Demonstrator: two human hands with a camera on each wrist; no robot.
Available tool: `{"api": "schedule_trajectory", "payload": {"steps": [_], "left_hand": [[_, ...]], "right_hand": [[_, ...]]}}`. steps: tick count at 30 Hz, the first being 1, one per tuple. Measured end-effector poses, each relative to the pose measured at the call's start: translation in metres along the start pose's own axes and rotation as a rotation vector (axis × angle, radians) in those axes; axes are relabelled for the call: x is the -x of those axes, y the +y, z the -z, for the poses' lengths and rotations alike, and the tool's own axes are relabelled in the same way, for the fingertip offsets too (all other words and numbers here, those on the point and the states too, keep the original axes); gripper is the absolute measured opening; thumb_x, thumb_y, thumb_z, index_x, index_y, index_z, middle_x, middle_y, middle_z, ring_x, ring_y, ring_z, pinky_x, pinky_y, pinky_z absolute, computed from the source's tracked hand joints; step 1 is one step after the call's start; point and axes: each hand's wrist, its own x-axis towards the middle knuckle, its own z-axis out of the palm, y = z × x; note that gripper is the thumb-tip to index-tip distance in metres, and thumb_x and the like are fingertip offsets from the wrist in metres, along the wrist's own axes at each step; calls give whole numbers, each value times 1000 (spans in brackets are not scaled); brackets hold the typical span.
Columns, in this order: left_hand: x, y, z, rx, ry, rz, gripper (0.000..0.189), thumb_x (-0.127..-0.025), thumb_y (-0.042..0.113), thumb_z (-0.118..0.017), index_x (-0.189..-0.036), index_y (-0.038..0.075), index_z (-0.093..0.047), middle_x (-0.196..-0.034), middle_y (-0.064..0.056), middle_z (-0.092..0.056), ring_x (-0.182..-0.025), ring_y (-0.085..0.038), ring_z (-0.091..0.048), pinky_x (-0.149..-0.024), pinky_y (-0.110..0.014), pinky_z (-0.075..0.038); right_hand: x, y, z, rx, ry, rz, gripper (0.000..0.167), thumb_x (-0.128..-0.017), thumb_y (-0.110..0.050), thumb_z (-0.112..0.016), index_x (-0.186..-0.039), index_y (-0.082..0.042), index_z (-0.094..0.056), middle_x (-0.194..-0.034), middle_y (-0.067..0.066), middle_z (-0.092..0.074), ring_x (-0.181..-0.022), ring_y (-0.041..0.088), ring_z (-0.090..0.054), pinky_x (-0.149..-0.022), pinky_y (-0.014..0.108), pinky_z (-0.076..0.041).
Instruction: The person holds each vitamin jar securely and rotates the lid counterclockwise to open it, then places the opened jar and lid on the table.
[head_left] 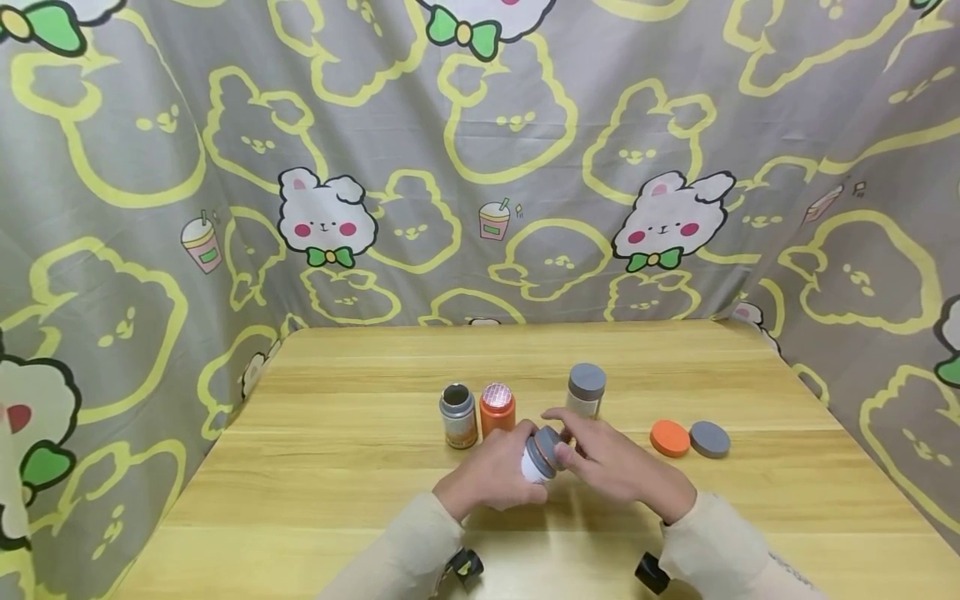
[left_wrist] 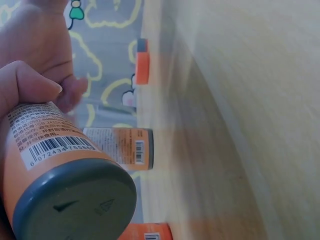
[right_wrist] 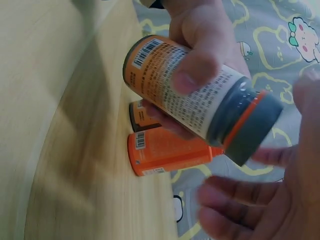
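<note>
My left hand [head_left: 498,471] grips a grey-and-orange supplement bottle [right_wrist: 175,82] round its printed label, holding it tilted above the table. A grey cap [right_wrist: 255,130] sits askew on the bottle's neck, with an orange band showing beneath it. The left wrist view shows the bottle's grey base [left_wrist: 75,202]. Beside the cap is my right hand [head_left: 618,460], its fingers spread and blurred in the right wrist view; no grip on the cap shows there. Left of the hands stand an uncapped grey bottle [head_left: 459,421] and an orange bottle [head_left: 497,412] with a silvery seal.
Behind my right hand stands another grey-capped bottle [head_left: 585,392], partly hidden. An orange cap [head_left: 670,437] and a grey cap [head_left: 709,439] lie side by side to the right on the wooden table [head_left: 360,500]. A patterned curtain [head_left: 420,167] hangs round the back and sides.
</note>
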Motion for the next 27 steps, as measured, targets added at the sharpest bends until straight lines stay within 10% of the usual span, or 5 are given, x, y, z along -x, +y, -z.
{"api": "schedule_trajectory", "payload": {"steps": [4,13,22,27], "left_hand": [[0,0,1,-4,0,-4,58,-65,27,-79,-111,7,-51,-80,5,-54,-63,-6,-53,-52,-20,-46],[0,-3,0,39,-21,16,65,-64,23,-79,-119,5,-50,-82,3,-56,-62,-7,-54,-51,-21,-47],[-2,4,2,-14,-9,-30,59,-65,27,-80,-113,8,-51,-80,7,-54,-62,-5,-53,-52,-18,-46],[-1,4,3,-32,-30,-16,60,-66,27,-80,-114,7,-50,-83,6,-54,-65,-5,-53,-55,-19,-46]], "right_hand": [[-2,-1,0,-43,7,1,26,-101,-27,-53,-119,-9,-54,-77,-7,-56,-65,5,-53,-57,25,-48],[2,0,9,-71,-85,129,52,-96,-20,-61,-143,-11,-41,-124,2,-56,-96,12,-56,-81,36,-52],[-1,-2,5,-14,22,40,29,-102,-28,-50,-123,-7,-52,-78,-7,-56,-64,4,-53,-56,25,-48],[0,-4,8,-59,-35,84,40,-97,-20,-59,-134,-8,-49,-100,-3,-61,-80,7,-57,-67,28,-52]]}}
